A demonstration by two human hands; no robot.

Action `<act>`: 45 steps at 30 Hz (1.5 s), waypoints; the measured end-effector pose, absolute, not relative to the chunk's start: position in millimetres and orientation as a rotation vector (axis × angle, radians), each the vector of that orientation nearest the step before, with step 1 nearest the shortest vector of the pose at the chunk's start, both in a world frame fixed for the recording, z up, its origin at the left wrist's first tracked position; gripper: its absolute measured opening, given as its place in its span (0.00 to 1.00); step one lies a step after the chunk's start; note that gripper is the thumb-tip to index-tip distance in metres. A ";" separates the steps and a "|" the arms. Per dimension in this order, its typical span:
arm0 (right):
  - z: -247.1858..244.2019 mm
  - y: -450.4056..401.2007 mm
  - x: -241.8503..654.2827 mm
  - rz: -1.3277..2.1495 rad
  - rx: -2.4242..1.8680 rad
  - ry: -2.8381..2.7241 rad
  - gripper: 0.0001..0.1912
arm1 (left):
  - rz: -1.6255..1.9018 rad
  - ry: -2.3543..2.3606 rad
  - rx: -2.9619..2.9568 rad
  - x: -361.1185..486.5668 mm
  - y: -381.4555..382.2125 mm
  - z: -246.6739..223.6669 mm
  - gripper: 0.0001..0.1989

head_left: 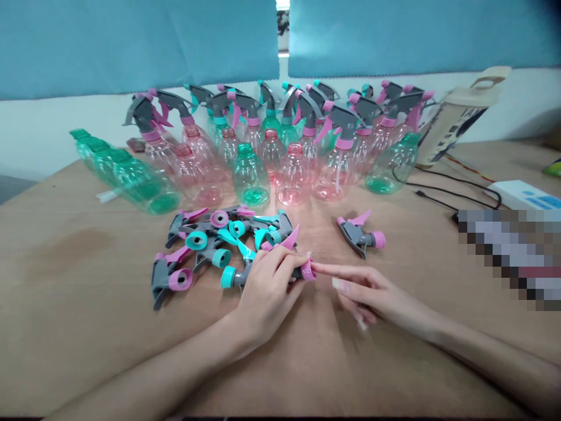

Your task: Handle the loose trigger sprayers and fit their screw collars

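My left hand (272, 280) is closed around a grey and pink spray trigger head (309, 270), its pink screw collar facing right. The stretched index finger of my right hand (372, 289) touches that collar at its opening; the thumb is apart from it and the other fingers are loosely bent below, slightly blurred. Just left of my left hand lies a trigger head with a turquoise collar (228, 277), partly hidden by the hand. Beyond it is a pile of loose grey trigger heads (210, 242) with pink or turquoise parts. One more pink trigger head (360, 235) lies apart on the right.
Several clear pink bottles (294, 175) and green bottles (250, 175) stand behind the pile, many fitted with trigger heads. Thin whitish tubes (109, 196) lie by the left bottles. A beige container (460, 117), a black cable (464, 192) and a white box (526, 196) are at right.
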State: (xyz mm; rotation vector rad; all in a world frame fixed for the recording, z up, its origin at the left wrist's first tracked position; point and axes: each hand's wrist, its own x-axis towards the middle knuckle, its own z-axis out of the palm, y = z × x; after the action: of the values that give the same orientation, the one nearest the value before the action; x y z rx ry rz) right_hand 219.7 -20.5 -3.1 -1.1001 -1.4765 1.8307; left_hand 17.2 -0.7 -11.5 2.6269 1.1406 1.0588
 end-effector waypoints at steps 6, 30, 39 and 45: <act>-3.1 -21.0 220.1 1.663 -1.200 -1.589 0.25 | 1.008 1.149 2.530 16.9 -4.6 -9.5 0.10; -11.8 -23.3 215.2 0.974 -1.102 -1.865 0.12 | 0.887 1.083 2.348 22.8 -7.8 -3.6 0.12; -5.7 -20.7 219.7 0.865 -1.017 -2.024 0.07 | 0.817 1.027 2.337 23.1 -7.5 -1.0 0.14; -2.4 -15.4 230.2 0.664 -0.935 -2.292 0.05 | 0.784 0.996 2.340 23.4 -8.1 -2.0 0.11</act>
State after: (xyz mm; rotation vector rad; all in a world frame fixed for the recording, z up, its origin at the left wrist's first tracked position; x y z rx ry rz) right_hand 230.2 -15.4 -2.4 -0.9349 -2.2915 0.6641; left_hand 23.4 -8.1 -2.0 2.3400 0.9955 0.7837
